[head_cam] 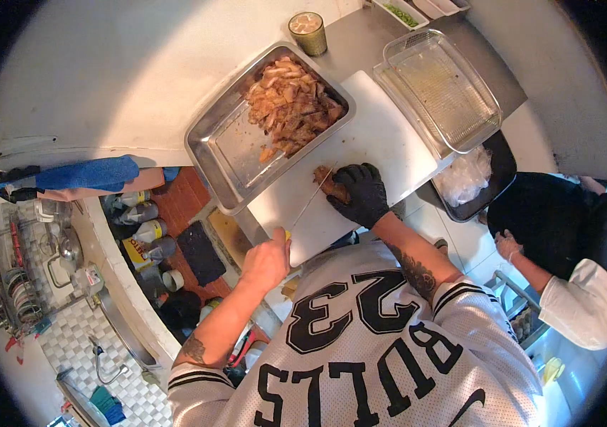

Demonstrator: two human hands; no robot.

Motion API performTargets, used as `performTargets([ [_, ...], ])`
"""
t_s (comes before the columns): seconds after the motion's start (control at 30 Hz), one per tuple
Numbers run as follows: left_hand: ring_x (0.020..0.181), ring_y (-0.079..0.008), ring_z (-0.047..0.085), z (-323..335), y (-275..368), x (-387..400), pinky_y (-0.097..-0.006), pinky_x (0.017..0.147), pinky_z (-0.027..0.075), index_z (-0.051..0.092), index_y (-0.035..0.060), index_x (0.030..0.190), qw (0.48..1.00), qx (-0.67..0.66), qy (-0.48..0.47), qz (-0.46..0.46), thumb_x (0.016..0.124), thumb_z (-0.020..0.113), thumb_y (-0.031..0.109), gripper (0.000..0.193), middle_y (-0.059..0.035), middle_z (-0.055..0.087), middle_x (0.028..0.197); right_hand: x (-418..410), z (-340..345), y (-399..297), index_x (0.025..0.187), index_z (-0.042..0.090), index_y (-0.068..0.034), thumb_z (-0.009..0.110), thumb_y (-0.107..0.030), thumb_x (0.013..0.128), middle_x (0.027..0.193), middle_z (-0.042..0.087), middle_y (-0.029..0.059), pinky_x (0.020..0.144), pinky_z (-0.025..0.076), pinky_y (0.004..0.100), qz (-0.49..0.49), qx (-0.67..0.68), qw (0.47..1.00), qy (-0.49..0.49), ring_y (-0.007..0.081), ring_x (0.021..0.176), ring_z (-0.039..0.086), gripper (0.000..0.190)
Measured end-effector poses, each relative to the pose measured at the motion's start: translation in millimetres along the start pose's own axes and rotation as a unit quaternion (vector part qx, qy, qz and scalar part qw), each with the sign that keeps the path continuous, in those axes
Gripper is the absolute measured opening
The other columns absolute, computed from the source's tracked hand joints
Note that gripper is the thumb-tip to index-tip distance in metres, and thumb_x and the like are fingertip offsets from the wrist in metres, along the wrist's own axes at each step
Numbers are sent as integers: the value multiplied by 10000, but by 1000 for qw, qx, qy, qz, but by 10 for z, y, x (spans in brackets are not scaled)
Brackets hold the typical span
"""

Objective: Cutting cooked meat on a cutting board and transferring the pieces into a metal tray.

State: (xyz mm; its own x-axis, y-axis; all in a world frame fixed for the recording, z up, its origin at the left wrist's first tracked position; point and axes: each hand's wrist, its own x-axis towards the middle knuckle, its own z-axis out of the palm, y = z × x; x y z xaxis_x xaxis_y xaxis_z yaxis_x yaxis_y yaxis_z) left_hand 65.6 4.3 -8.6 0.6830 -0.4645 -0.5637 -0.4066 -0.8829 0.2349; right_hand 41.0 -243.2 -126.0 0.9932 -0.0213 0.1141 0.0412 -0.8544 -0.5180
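My bare left hand (265,264) grips a knife (308,207) with a yellow part showing at its handle. The thin blade slants up to the right and meets a piece of browned cooked meat (336,190) on a white cutting board (388,125). In a black glove, my right hand (361,193) presses on that meat from the right, its fingers curled close to the blade. Just beyond the board's left part, a deep stainless steel pan (220,160) holds a heap of sliced browned meat (292,104).
A wire mesh basket (444,93) rests right of the board, above a black tray (506,184) with a clear plastic bag (463,176). A ribbed drinking glass (308,37) stands behind the pan. To the right is another person's gloved hand (508,245). Bottles (148,230) stand at lower left.
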Motion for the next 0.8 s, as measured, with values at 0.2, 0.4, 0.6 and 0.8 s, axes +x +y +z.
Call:
performTargets([
  [0.2,766,-473,665,401,148,724,-566,682,528,458,21,1085,996,-45,73,28,1004,472,269,262,-275,674,863,50,-81,-116,1045,617,-114,766,-348,725,1108,607,99,1006,384,492,-11,-14,1000,5,318,1064,569,424],
  [0.4,754,-451,670,366,219,461,-557,646,520,469,33,1086,988,-69,136,33,1000,482,276,258,-264,673,858,-179,-163,326,1304,546,-64,798,-272,733,1372,506,216,1049,413,493,35,115,991,51,417,1248,491,658],
  [0.6,630,-401,669,1089,-21,-401,-496,575,509,530,20,1031,930,-264,255,-39,1008,493,288,272,-209,657,707,67,-678,626,1471,398,-81,827,-546,623,1523,330,269,1166,253,558,-197,4,966,-165,468,1390,335,1058],
  [0.8,470,-120,534,1660,763,-347,-310,435,452,512,96,1050,726,-623,197,-213,1044,474,352,259,-15,505,574,440,-438,246,1504,372,-101,722,-646,700,1563,293,225,1189,190,571,-310,-78,918,-233,466,1414,301,1033],
])
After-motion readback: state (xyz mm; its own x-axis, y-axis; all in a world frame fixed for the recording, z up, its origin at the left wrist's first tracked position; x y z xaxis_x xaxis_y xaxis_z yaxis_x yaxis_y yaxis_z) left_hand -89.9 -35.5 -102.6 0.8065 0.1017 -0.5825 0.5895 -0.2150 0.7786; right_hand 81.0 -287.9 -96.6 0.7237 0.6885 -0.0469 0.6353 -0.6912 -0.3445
